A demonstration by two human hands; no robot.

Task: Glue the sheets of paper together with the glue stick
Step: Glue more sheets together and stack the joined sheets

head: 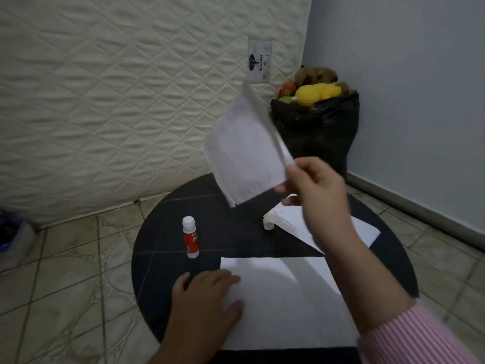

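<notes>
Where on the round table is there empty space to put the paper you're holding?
Bare table lies left of the glue stick, and between it and the curled sheets. The near side is crowded: the left hand presses a flat sheet. The right hand holds the lifted paper.

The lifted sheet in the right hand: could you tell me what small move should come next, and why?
Probably lower the lifted sheet onto the table beside the flat sheet that the left hand pins. The right hand holds it in the air, and the glue stick stands capped and untouched.
</notes>
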